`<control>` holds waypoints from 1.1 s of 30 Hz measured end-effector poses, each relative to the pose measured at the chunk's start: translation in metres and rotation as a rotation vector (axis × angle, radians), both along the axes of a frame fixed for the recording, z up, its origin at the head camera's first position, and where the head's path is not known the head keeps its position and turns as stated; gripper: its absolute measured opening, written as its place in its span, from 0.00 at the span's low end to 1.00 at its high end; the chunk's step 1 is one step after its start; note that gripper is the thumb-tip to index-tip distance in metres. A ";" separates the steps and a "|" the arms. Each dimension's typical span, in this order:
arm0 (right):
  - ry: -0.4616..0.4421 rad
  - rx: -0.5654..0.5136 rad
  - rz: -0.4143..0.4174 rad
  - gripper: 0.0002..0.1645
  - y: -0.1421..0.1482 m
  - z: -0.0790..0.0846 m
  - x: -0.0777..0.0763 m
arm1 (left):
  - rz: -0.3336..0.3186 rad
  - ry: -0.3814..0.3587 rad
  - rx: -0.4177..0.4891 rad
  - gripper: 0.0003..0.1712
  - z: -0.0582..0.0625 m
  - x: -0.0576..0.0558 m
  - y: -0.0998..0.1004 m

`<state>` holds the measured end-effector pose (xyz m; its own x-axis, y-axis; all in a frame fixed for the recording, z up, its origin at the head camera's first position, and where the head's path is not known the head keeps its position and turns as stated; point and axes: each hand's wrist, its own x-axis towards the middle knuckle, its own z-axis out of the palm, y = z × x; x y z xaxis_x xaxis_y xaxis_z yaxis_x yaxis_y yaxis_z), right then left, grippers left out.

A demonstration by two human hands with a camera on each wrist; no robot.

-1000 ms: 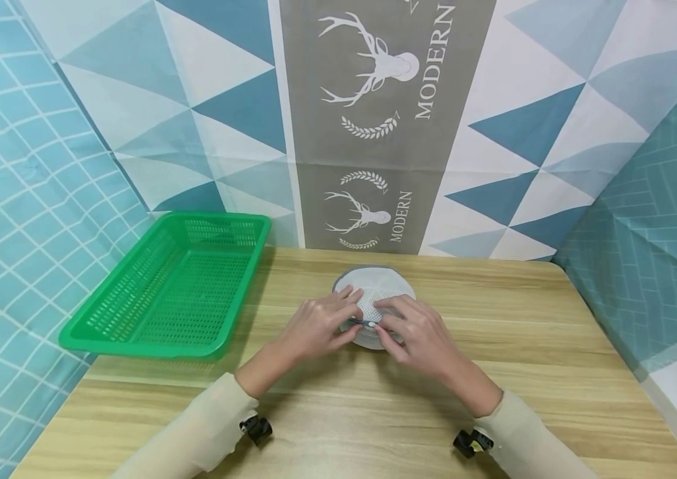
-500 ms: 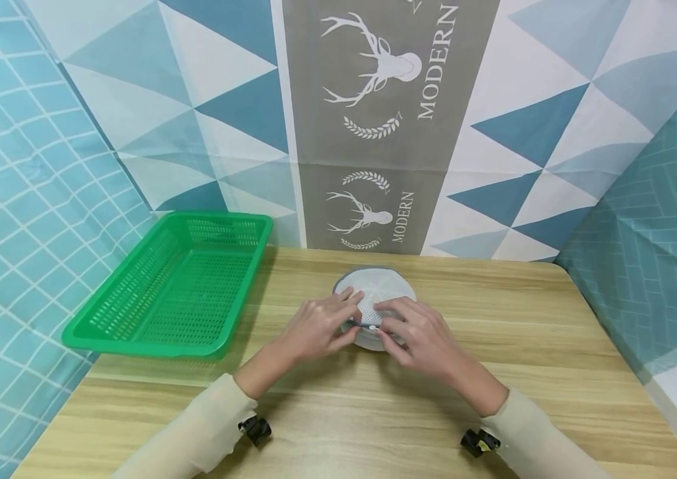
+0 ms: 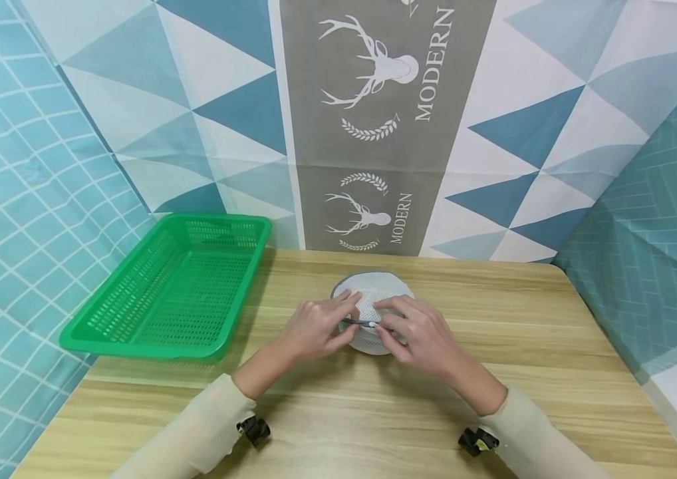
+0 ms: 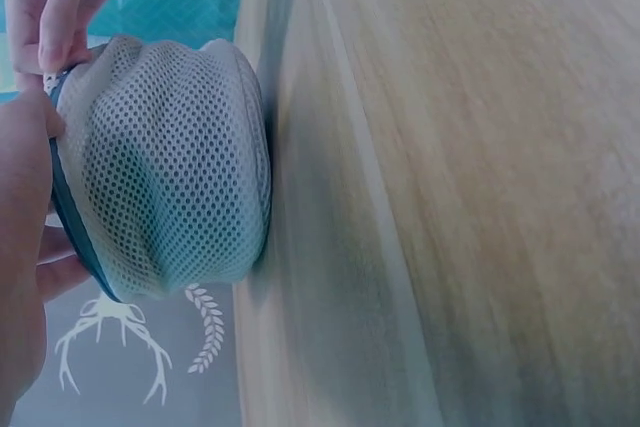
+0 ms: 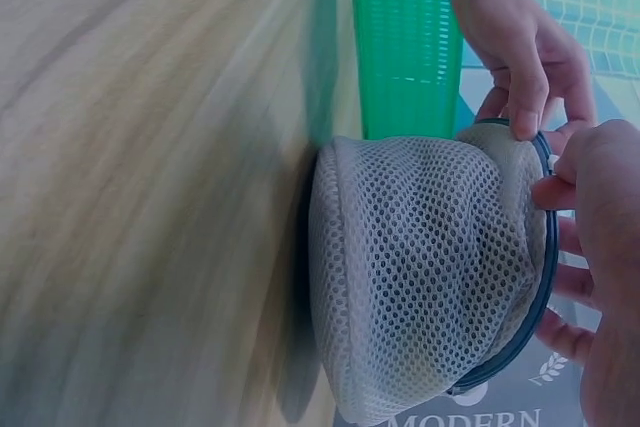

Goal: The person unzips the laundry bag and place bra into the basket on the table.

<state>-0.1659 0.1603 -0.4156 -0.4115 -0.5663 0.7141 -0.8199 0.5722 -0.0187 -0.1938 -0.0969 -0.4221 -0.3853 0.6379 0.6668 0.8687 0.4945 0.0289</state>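
A round, white mesh laundry bag with a dark zipper edge stands on the table in front of me, its side wall of coarse netting puffed out. My left hand pinches the zippered rim between thumb and fingers on the near side. Close beside it, my right hand pinches the rim at the small white zipper pull. Other fingers of both hands spread over the lid. In the right wrist view the dark zipper band curves round the bag's top edge.
To the left stands a green plastic basket with perforated walls. The wooden table meets a patterned cloth backdrop at its far edge. Dark wrist cameras sit on both sleeves.
Both hands keep their pinch at the zipper and hardly move. The bag's near side sits slightly lower in view, and the left fingers shift a touch to the left.
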 end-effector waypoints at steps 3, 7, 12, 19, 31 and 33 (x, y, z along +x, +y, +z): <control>-0.002 -0.007 -0.009 0.06 -0.001 0.002 0.000 | -0.008 0.001 0.015 0.11 0.001 -0.001 0.000; 0.008 -0.008 -0.009 0.06 -0.002 0.002 0.000 | -0.005 0.008 0.010 0.12 0.000 -0.001 0.000; 0.018 0.000 -0.009 0.07 -0.003 0.000 0.001 | 0.009 0.041 -0.021 0.13 -0.001 -0.001 0.000; 0.015 0.004 0.003 0.08 -0.002 -0.001 0.001 | 0.012 0.075 -0.046 0.10 -0.002 0.000 0.001; 0.022 0.001 0.021 0.07 0.002 -0.005 -0.001 | 0.020 0.070 -0.063 0.08 -0.004 0.000 -0.001; 0.019 0.001 0.016 0.07 0.002 -0.005 -0.001 | 0.023 0.066 -0.059 0.07 -0.004 0.000 -0.002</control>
<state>-0.1667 0.1621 -0.4205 -0.3889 -0.5734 0.7211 -0.8293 0.5587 -0.0030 -0.1940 -0.0984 -0.4262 -0.3569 0.6679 0.6531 0.8560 0.5138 -0.0577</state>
